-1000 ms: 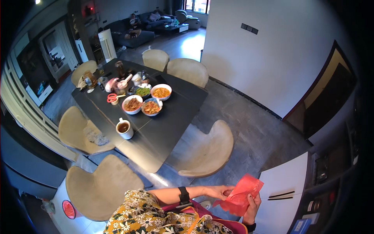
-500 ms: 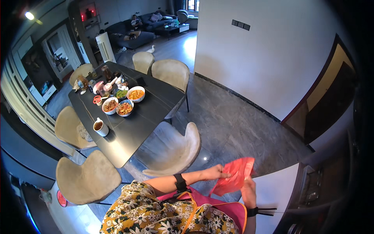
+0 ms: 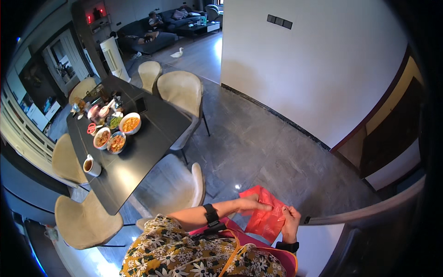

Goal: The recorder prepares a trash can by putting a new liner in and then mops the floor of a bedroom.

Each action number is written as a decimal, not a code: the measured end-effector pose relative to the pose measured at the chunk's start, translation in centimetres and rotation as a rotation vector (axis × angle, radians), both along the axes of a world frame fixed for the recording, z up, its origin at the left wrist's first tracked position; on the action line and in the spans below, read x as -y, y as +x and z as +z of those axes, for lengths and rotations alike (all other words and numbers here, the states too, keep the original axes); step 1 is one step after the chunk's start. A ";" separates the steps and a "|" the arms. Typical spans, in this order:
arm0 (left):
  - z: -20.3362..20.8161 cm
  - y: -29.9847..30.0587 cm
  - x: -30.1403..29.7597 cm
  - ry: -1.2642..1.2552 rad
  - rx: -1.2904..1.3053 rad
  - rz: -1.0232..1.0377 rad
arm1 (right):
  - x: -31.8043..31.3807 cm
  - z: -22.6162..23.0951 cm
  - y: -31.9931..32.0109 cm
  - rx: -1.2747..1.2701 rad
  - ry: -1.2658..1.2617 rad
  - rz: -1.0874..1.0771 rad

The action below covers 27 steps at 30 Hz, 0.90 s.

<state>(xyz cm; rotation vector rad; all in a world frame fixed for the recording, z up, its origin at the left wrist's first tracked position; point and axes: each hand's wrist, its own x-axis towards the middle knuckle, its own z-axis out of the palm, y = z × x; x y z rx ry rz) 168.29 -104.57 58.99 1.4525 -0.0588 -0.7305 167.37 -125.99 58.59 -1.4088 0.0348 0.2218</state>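
A thin red plastic bag [image 3: 264, 225] is held up in front of my body, its film crumpled and partly see-through. My left hand [image 3: 250, 203] pinches its upper part, with the bag's film lying around the fingers. On the bag's right edge, my right hand [image 3: 290, 222] has thumb and fingertips pressed together on the film. Both hands are close together at chest height. Whether anything is inside the bag cannot be made out.
At the left stands a dark dining table [image 3: 152, 134] with several filled bowls [image 3: 130, 123], a white cup [image 3: 92, 166] and red-handled scissors [image 3: 92, 128]. Beige chairs [image 3: 181, 90] surround it. A white bird [image 3: 177, 53] stands on the floor; a person [image 3: 155, 21] sits on the sofa.
My hands have drawn closer together, and the bag hangs between them at a different angle. The view has shifted, so table and chairs appear farther left.
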 end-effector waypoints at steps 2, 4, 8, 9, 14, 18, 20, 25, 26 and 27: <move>-4.3 3.6 2.3 -0.148 0.049 0.070 | 0.1 0.5 3.6 0.004 -0.017 -0.049; -3.8 7.5 3.0 -0.297 0.090 0.117 | 0.2 1.9 6.8 0.002 0.055 -0.084; -0.6 15.3 4.3 -0.406 -0.116 0.090 | 2.8 0.4 11.5 -0.126 -0.101 0.097; -0.3 17.3 4.8 -0.384 -0.061 0.058 | 2.8 0.0 12.5 -0.150 -0.054 0.035; -1.9 25.1 8.7 -0.320 -0.069 0.122 | 6.8 -1.5 19.1 -0.155 -0.004 0.107; -3.1 30.4 11.2 -0.279 -0.158 -0.011 | 8.8 -1.6 26.7 -0.093 0.072 0.034; -4.2 33.6 12.3 -0.067 -0.183 -0.159 | 10.5 -2.4 30.9 -0.175 0.118 -0.047; -3.1 41.2 15.8 -0.133 -0.085 0.123 | 15.9 -2.0 39.7 -0.173 0.089 0.319; -3.0 42.8 16.5 -0.129 -0.083 0.136 | 16.6 -2.0 41.4 -0.173 0.092 0.332; -2.6 44.0 17.2 -0.148 -0.056 0.207 | 17.4 -2.2 42.7 -0.137 0.067 0.318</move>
